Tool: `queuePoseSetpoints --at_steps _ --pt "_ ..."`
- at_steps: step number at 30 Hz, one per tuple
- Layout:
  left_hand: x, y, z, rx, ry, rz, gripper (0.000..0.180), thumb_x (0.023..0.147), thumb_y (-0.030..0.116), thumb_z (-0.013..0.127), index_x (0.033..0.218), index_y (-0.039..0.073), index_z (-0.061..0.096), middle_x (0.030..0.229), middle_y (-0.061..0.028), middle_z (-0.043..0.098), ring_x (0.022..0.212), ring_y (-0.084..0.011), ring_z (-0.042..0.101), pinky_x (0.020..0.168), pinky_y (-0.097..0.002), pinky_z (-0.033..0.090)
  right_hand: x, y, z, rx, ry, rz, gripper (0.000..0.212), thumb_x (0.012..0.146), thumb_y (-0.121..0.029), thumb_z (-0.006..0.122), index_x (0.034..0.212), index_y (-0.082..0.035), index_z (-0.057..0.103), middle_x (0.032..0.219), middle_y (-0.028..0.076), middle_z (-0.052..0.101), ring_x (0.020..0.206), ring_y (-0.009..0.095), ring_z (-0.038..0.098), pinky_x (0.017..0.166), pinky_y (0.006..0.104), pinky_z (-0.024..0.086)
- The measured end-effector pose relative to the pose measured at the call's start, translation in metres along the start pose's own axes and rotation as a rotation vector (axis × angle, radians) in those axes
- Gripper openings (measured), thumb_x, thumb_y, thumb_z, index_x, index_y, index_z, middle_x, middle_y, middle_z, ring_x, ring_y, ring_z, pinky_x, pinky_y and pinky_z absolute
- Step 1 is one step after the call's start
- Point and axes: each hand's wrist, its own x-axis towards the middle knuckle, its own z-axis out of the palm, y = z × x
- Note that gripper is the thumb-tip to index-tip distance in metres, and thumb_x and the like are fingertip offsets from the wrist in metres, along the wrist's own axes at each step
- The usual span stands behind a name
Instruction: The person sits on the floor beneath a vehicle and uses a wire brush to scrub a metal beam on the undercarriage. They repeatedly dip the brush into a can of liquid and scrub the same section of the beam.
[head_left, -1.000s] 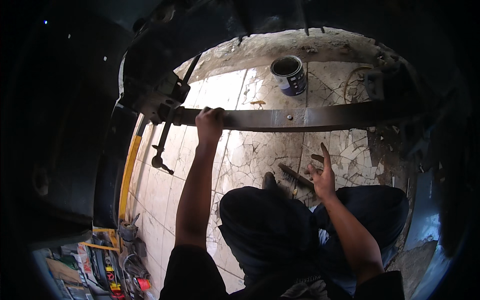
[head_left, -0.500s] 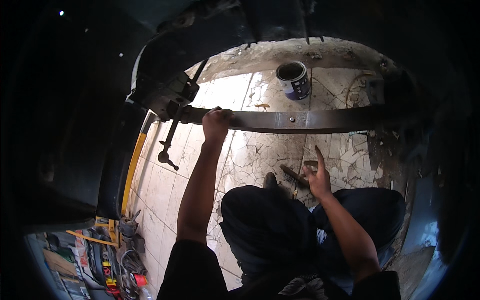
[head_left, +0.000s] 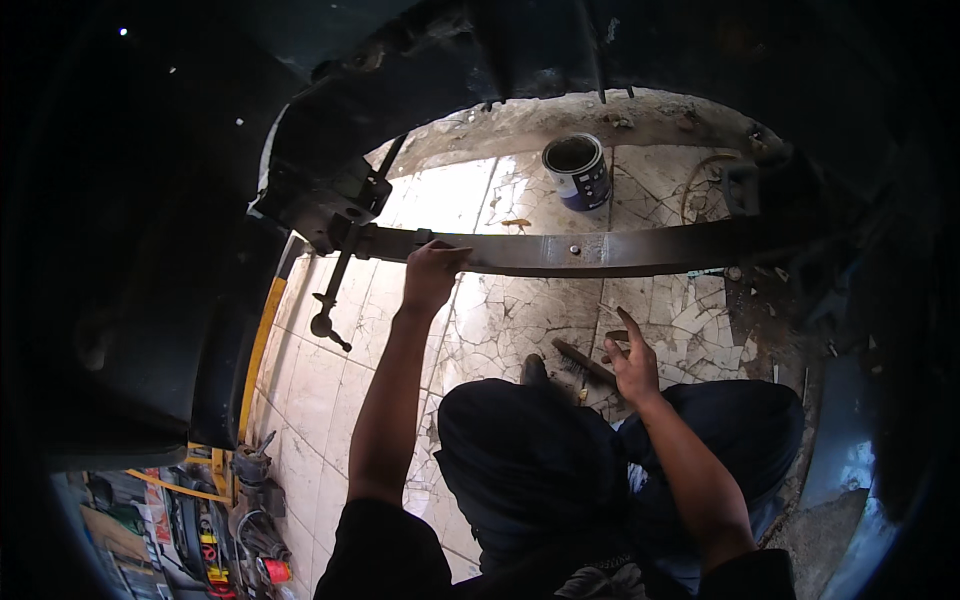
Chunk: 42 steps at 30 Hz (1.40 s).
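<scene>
A rod [head_left: 337, 290] hangs left of the left hand [head_left: 430, 278], whose bent fingers touch the bar [head_left: 520, 252]; whether they grasp it, the dim light hides. The bar spans the view in front of the person, the can [head_left: 578, 180] beyond it, the brush [head_left: 575, 357] nearer. The right hand [head_left: 632, 368] is released, fingers spread beside the brush. Best keep the left fingertips flat, clear of the bar's edges.
</scene>
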Motion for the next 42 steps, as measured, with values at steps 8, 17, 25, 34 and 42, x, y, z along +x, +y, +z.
queuePoseSetpoints --at_steps 8,17,25,34,42 --pt "0.023 -0.001 0.014 -0.026 0.022 0.055 0.018 0.079 0.002 0.073 0.094 0.008 0.082 0.085 -0.0156 0.074 0.082 -0.031 0.073 0.074 -0.0403 0.058 0.007 0.008 0.001 -0.051 -0.064 0.072 0.065 0.104 -0.036 0.064 0.159 -0.011 0.04 0.123 0.018 0.069 0.099 0.028 0.072 0.089 0.0385 0.056" --pt "0.018 0.001 0.016 0.032 0.044 0.15 0.013 0.08 0.008 0.069 0.086 0.011 0.08 0.083 -0.0108 0.073 0.086 -0.0311 0.071 0.076 -0.042 0.058 0.002 0.003 -0.012 -0.141 -0.067 0.095 0.071 0.103 -0.043 0.063 0.16 -0.008 0.038 0.129 0.021 0.067 0.116 0.037 0.067 0.099 0.0434 0.051" --pt "0.033 -0.028 0.023 0.12 0.048 0.223 0.009 0.083 0.014 0.071 0.087 0.013 0.079 0.081 -0.0099 0.072 0.082 -0.0305 0.069 0.074 -0.0447 0.055 0.0 -0.011 0.003 -0.023 -0.061 0.114 0.07 0.103 -0.042 0.062 0.161 -0.012 0.037 0.122 0.017 0.068 0.102 0.03 0.072 0.088 0.0392 0.056" --pt "0.019 -0.014 0.025 -0.02 -0.047 0.238 0.012 0.083 0.011 0.071 0.088 0.012 0.082 0.084 -0.0142 0.075 0.08 -0.0349 0.071 0.076 -0.0451 0.058 -0.009 0.001 -0.016 -0.082 0.007 0.034 0.067 0.104 -0.037 0.06 0.161 -0.013 0.036 0.127 0.018 0.067 0.104 0.031 0.07 0.094 0.04 0.054" --pt "0.05 -0.01 0.035 -0.032 0.021 0.089 0.011 0.083 0.013 0.07 0.086 0.011 0.08 0.082 -0.0152 0.073 0.079 -0.036 0.072 0.074 -0.046 0.058 0.0 -0.004 0.003 -0.138 -0.085 -0.008 0.069 0.105 -0.049 0.055 0.161 -0.013 0.036 0.127 0.021 0.067 0.113 0.034 0.068 0.099 0.0429 0.051"
